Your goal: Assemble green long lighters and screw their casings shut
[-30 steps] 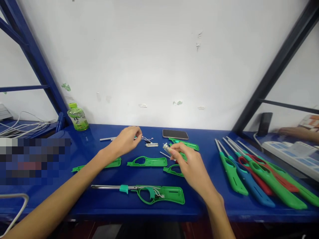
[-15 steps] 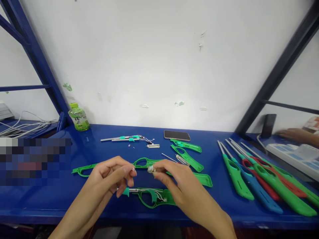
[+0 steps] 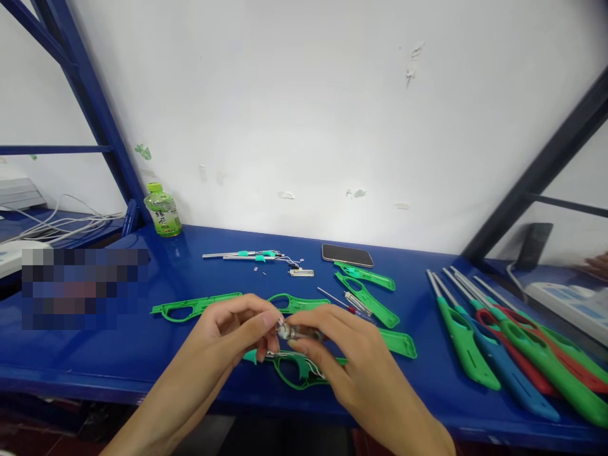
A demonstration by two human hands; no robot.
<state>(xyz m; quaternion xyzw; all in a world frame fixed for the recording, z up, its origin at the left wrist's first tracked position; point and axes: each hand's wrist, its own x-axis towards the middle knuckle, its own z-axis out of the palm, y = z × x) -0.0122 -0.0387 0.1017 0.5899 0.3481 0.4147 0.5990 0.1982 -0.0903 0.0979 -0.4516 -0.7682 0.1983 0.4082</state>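
right fingers (image 3: 332, 322) grip clear canister (image 3: 299, 332) | left fingers (image 3: 261, 324) pinch tiny white piece (image 3: 280, 321) at its end

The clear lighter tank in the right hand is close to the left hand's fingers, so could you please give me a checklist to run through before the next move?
1. Clear lighter tank gripped by the right hand: ok.
2. Small white piece pinched in the left hand: ok.
3. Piece touching the tank: cannot tell; too small here.
4. Open green lighter in full view: not ok, partly behind the hands.
5. Red-handled screwdriver in sight: ok, beyond the right hand.
6. Drink bottle upright and capped: ok.
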